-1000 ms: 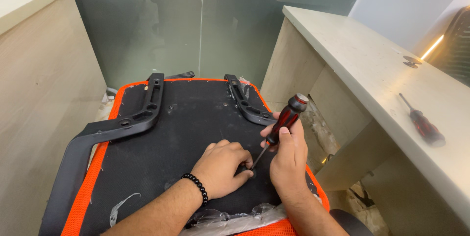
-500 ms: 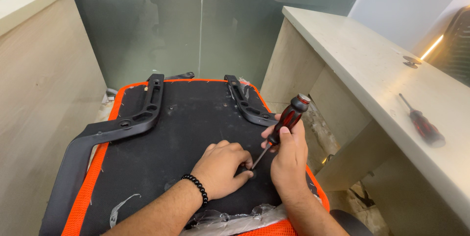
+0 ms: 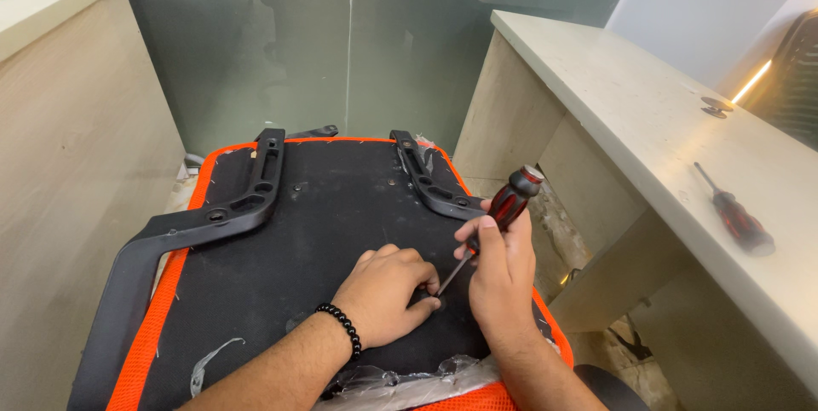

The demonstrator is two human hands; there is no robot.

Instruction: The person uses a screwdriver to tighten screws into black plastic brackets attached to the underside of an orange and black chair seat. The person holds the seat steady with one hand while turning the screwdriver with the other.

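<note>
Black fabric of the upturned seat base [image 3: 281,292] sits under the left hand [image 3: 388,296], fingers curled pinching at the tip, while the right hand [image 3: 503,270] grips a tilted screwdriver [image 3: 494,219], which could slip and jab those fingers.

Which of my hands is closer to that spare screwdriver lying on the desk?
Right. Your right hand grips a red-and-black screwdriver on the seat's desk side, nearer the spare screwdriver. Your left hand rests farther away on the black seat underside.
</note>
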